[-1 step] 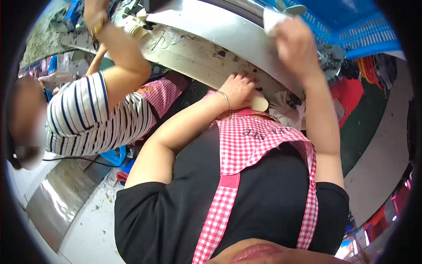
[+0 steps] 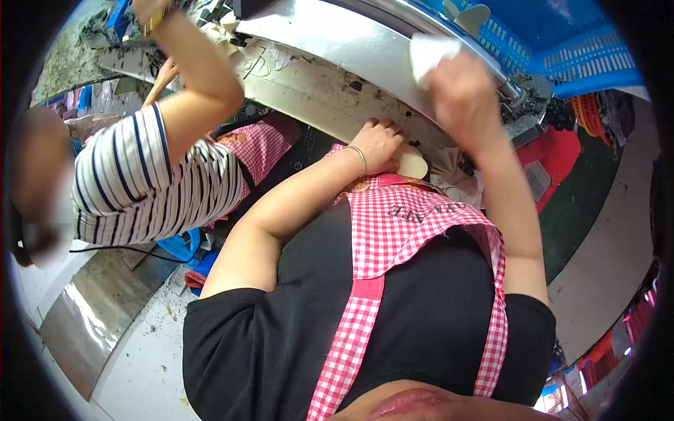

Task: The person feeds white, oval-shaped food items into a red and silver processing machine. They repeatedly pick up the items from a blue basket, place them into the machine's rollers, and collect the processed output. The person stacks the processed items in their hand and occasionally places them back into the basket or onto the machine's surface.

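Observation:
My right hand [image 2: 463,98], slightly blurred by motion, is raised over the curved metal worktop [image 2: 316,35]. It is closed on a white flat piece [image 2: 425,57] that sticks out past its fingers. Near the front of my apron, my left hand [image 2: 382,146] is curled with its knuckles up at the bench edge. A cream, rounded, insole-shaped piece [image 2: 413,165] shows from under its palm, and the hand seems to hold it. The rest of that piece is hidden by the hand.
A blue plastic basket [image 2: 586,67] stands at the far right, with grey-green flat pieces [image 2: 469,17] by its edge. Scraps litter the pale lower ledge [image 2: 302,81]. Crumpled beige material [image 2: 449,172] lies beside my left hand. A co-worker in a striped shirt [image 2: 126,175] works on the left.
My right hand has moved slightly nearer and to the left with the white piece. More of the cream piece shows by my left hand. The co-worker's raised arm has shifted.

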### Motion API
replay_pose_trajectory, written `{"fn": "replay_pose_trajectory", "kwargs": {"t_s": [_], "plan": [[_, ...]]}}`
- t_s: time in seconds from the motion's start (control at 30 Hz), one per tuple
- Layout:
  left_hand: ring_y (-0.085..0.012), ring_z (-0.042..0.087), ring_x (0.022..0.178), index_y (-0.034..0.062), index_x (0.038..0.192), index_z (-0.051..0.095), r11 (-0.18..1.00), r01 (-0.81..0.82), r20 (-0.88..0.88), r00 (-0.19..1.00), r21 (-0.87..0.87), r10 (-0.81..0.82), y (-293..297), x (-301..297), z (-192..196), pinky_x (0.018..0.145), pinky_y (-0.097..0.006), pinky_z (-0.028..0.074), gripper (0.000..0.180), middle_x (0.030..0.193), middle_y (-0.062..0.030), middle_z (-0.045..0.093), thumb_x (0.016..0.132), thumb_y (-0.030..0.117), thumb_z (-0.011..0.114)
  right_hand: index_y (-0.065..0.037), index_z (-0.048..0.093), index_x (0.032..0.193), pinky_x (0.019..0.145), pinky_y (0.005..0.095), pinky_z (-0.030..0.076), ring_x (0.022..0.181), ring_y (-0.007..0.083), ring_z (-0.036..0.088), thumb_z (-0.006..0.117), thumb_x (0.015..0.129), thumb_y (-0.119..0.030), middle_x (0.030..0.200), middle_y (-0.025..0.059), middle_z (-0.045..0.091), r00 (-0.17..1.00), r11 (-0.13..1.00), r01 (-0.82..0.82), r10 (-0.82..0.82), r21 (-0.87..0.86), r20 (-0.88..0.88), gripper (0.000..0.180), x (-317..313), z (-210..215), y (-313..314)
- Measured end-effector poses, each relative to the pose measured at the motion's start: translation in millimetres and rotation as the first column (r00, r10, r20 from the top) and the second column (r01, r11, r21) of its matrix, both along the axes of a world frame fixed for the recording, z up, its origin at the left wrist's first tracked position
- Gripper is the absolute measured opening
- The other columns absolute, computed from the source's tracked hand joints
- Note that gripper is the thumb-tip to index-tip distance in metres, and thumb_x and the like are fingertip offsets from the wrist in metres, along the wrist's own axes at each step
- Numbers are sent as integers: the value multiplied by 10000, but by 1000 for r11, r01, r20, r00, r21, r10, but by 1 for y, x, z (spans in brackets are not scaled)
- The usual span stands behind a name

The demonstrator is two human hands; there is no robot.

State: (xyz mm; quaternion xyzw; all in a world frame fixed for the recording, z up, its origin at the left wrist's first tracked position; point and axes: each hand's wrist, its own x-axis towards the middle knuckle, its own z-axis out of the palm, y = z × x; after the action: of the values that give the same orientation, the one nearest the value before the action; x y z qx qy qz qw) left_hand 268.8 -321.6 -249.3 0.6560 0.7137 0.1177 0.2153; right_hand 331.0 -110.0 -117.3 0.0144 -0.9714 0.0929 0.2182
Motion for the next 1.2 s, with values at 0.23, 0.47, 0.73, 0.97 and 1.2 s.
{"fn": "replay_pose_trajectory", "kwargs": {"t_s": [0.23, 0.47, 0.73, 0.97, 1.2], "plan": [[-255, 605, 1060, 174, 1021, 642, 974, 95, 235, 961, 207, -143, -9, -7, -2, 973, -453, 407, 361, 1016, -46, 653, 754, 350, 811, -110, 696, 991, 802, 393, 473, 969, 256, 594, 679, 839, -173, 961, 36, 662, 973, 971, 229, -226, 72, -49, 166, 16, -28, 29], [-128, 631, 1006, 4, 1107, 655, 871, -491, 929, 310, -24, 201, 23, -2, 79, 878, -284, 522, 248, 1067, -67, 682, 914, 128, 748, -37, 702, 1139, 924, 404, 522, 1069, 316, 658, 729, 884, -109, 1125, 134, 700, 982, 702, 186, -107, -687, 155, 266, 83, 2, -7], [-144, 650, 1036, -17, 1234, 633, 883, -451, 939, 230, -129, 254, 62, -23, 124, 917, -282, 532, 457, 1151, -112, 692, 855, 148, 828, -46, 740, 930, 809, 384, 560, 945, 284, 678, 756, 844, -107, 1007, 99, 722, 978, 868, 94, -173, -487, -119, 106, 57, 7, 19], [-140, 662, 1031, 9, 1234, 664, 815, -579, 878, 395, 11, 269, 68, -26, 118, 897, -286, 546, 403, 1115, -99, 708, 870, 112, 804, -62, 711, 983, 820, 385, 557, 1006, 289, 651, 762, 783, -123, 1013, 71, 710, 963, 865, 200, -260, -461, -70, 215, 58, 4, 10], [-89, 683, 835, -24, 1174, 691, 875, -368, 912, 136, -316, 387, 55, -29, 122, 740, -244, 563, 332, 977, -56, 738, 931, 189, 766, -54, 608, 962, 768, 420, 544, 909, 335, 670, 714, 838, -40, 891, 115, 635, 987, 857, 106, -152, -504, -51, 164, 53, 6, 18]]}}
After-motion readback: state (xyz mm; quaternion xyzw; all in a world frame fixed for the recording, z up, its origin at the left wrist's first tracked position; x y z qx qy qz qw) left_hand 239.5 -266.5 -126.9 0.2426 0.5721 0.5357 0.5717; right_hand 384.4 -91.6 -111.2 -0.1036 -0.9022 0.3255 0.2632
